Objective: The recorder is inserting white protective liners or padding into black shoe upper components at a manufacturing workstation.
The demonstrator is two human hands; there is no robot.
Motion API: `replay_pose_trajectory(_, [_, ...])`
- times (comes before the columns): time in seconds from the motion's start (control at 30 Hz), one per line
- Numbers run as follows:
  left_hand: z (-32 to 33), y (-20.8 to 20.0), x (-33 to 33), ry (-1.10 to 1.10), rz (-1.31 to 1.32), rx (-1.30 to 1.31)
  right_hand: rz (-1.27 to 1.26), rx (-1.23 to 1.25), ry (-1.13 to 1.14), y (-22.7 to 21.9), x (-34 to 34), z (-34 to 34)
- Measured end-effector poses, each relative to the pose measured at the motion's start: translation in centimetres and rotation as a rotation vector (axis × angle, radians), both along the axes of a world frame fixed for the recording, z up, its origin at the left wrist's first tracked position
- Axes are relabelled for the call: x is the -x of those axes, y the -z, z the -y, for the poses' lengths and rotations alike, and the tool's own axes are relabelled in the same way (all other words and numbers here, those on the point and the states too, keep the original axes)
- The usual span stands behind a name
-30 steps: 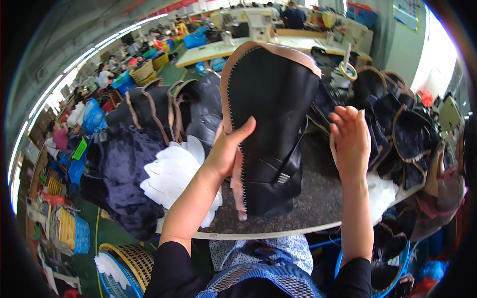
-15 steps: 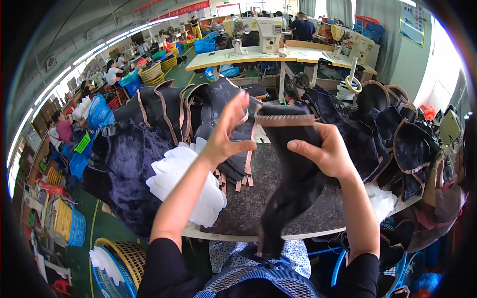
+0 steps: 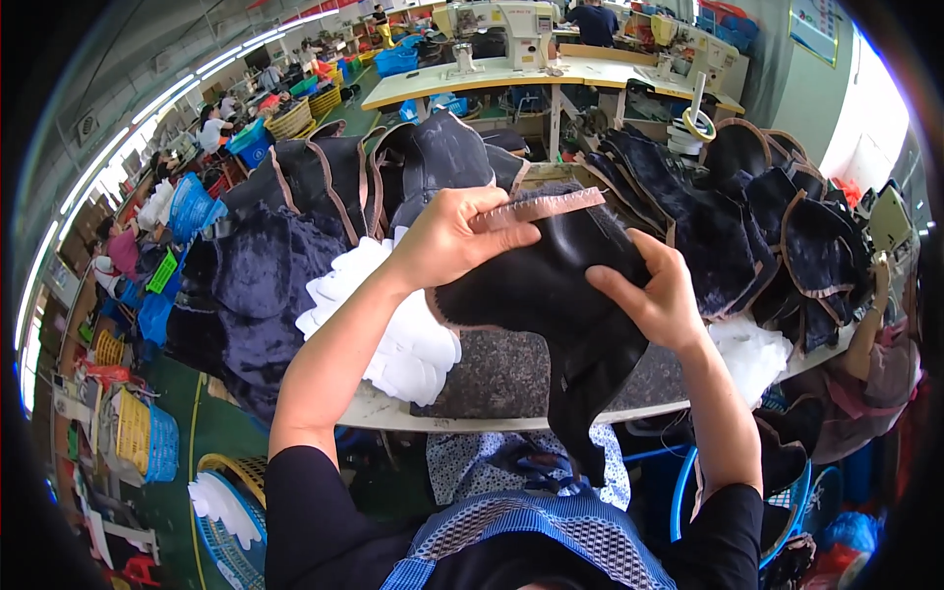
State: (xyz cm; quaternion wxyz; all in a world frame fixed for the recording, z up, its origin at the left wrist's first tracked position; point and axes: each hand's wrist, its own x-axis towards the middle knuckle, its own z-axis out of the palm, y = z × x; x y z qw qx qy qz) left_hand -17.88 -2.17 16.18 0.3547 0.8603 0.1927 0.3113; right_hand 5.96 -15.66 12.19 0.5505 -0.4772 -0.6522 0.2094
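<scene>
A: Soft or stiff, that black fabric piece (image 3: pixel 551 295)?

B: Soft, by the look. Folded over itself between both hands, a tail drooping down past the table edge (image 3: pixel 393 413) toward 6 o'clock. Light too, probably; held up with no visible strain.

A: Held where?

B: Left hand (image 3: pixel 447 241) at 10 o'clock of the piece, thumb and fingers pinching the tan trimmed edge (image 3: pixel 541 206). Right hand (image 3: pixel 654 295) at 3 o'clock, fingers curled and pressed onto the dark face, thumb pointing inward.

A: Best hold?

B: Likely along that trim: firmer than the limp body, less prone to slide. Smooth surface, maybe a bit slippery.

A: Fragile?

B: Hardly; more floppy than delicate.

A: Around it?

B: White stacked pieces (image 3: pixel 393 324) at 8 o'clock, just beside the left forearm. Dark fuzzy pile (image 3: pixel 251 295) farther out at 9 o'clock. More dark trimmed pieces (image 3: pixel 777 226) heaped at 2 o'clock.
</scene>
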Motion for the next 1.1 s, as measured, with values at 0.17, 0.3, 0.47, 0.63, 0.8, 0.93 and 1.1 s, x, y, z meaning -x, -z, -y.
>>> replay_pose_trajectory(0.17, [1.4,3.9,-0.2,0.198,0.343,0.371,0.042,-0.038,0.073,0.9,-0.7,2.8])
replay_pose_trajectory(0.3, [2.0,6.5,0.6,0.158,0.280,0.343,0.195,0.158,-0.026,-0.6,-0.9,3.7])
replay_pose_trajectory(0.47, [3.7,4.7,0.1,0.097,0.206,0.201,0.278,0.130,0.017,-1.1,1.5,1.6])
replay_pose_trajectory(0.63, [3.2,5.5,-0.5,0.098,0.192,0.376,-0.008,-0.020,0.126,2.1,2.3,-0.3])
replay_pose_trajectory(0.8, [-1.3,9.4,-0.8,0.431,0.474,1.169,-0.166,-0.061,0.249,2.5,-0.7,-3.0])
replay_pose_trajectory(0.93, [-3.1,19.2,-4.3,1.105,0.730,1.266,-0.759,-0.054,0.193,3.2,-2.2,-7.6])
replay_pose_trajectory(1.1, [0.7,14.9,-6.2,0.330,0.439,1.360,-0.452,-0.183,0.395,5.4,-5.5,-7.9])
